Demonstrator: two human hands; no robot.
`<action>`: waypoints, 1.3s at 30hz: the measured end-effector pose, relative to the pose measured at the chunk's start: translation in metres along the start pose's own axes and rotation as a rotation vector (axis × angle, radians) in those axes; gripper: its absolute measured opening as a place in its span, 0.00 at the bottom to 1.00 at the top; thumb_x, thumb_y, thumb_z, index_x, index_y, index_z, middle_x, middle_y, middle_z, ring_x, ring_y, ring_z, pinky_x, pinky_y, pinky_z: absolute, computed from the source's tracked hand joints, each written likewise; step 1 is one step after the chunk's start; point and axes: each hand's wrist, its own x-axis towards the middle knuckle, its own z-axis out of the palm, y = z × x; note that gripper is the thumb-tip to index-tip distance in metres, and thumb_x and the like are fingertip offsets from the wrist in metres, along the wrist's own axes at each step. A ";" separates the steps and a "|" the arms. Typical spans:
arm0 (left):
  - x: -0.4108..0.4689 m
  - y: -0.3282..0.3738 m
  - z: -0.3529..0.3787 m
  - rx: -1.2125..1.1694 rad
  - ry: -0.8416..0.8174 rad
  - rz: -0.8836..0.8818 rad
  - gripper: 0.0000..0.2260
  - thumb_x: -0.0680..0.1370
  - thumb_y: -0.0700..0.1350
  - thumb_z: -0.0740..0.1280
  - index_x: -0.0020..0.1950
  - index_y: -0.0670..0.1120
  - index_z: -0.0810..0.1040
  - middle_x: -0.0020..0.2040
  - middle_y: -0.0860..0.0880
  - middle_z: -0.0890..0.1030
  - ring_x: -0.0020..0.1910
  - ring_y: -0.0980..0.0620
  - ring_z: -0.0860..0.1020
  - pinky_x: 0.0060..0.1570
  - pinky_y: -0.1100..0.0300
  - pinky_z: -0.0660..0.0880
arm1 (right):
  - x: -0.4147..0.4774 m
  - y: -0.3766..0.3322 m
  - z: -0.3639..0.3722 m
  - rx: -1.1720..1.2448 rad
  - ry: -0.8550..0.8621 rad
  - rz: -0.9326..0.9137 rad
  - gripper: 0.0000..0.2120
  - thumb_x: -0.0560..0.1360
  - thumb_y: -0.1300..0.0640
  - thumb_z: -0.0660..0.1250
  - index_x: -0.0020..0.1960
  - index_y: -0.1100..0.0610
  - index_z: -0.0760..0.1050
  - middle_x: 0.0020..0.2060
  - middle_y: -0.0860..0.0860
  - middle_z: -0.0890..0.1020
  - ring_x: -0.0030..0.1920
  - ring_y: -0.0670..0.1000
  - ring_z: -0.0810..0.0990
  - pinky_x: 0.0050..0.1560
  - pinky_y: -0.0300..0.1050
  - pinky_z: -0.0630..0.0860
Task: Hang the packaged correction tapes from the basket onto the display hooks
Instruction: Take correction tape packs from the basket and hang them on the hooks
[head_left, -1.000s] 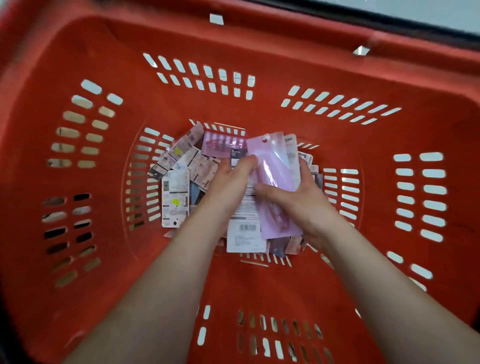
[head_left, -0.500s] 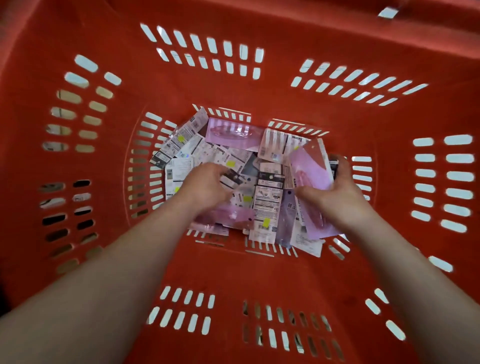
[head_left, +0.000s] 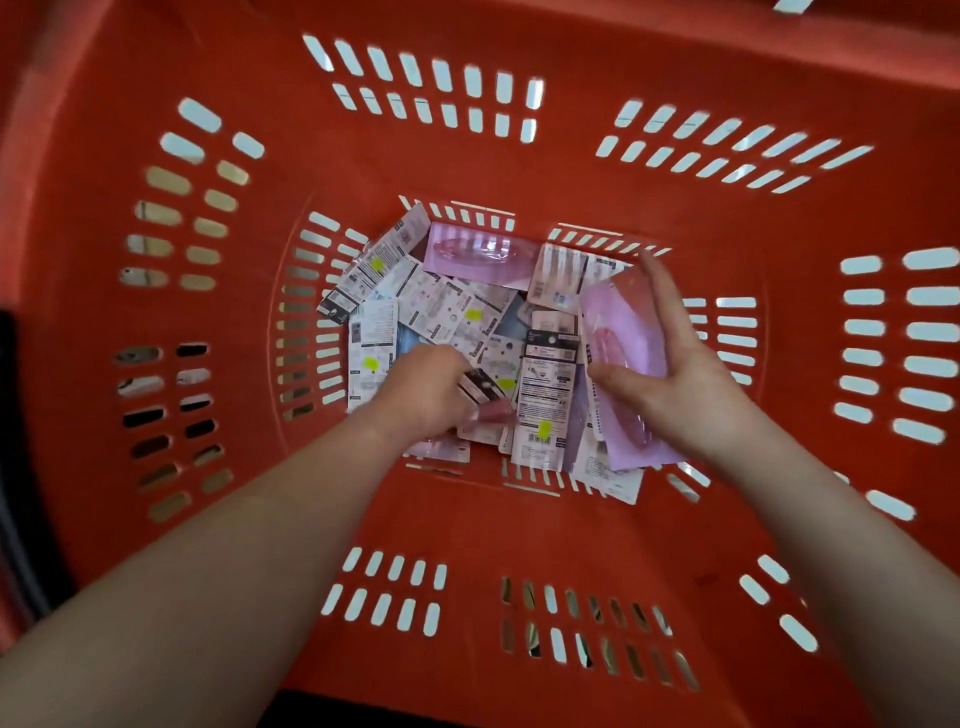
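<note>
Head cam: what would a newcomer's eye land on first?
The red basket fills the whole view, with a pile of packaged correction tapes strewn across its floor at centre. The right hand holds a pink package over the pile's right side; the left hand reaches into its near-left part, grip unclear.

shop – red shopping basket (head_left: 519, 171) w/ barcoded retail packs (head_left: 540, 395)
</note>
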 end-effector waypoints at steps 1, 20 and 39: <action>-0.006 -0.002 -0.012 -0.168 0.047 -0.057 0.06 0.72 0.44 0.76 0.44 0.45 0.83 0.41 0.50 0.82 0.43 0.49 0.80 0.39 0.60 0.73 | -0.002 -0.002 -0.002 -0.010 -0.011 -0.037 0.39 0.76 0.54 0.71 0.74 0.29 0.51 0.73 0.38 0.65 0.73 0.51 0.67 0.68 0.43 0.65; -0.245 0.122 -0.182 -1.808 0.420 -0.265 0.13 0.77 0.36 0.67 0.61 0.39 0.80 0.53 0.38 0.84 0.50 0.41 0.84 0.50 0.46 0.82 | -0.148 -0.208 -0.077 0.137 -0.287 -0.201 0.03 0.74 0.46 0.72 0.43 0.44 0.81 0.42 0.44 0.86 0.40 0.42 0.84 0.47 0.48 0.76; -0.562 0.288 -0.240 -1.341 0.912 -0.267 0.19 0.69 0.71 0.60 0.53 0.64 0.67 0.59 0.57 0.74 0.64 0.53 0.72 0.68 0.51 0.67 | -0.433 -0.314 -0.172 0.036 -0.282 -0.556 0.07 0.78 0.54 0.68 0.41 0.53 0.79 0.31 0.51 0.82 0.29 0.52 0.78 0.35 0.48 0.75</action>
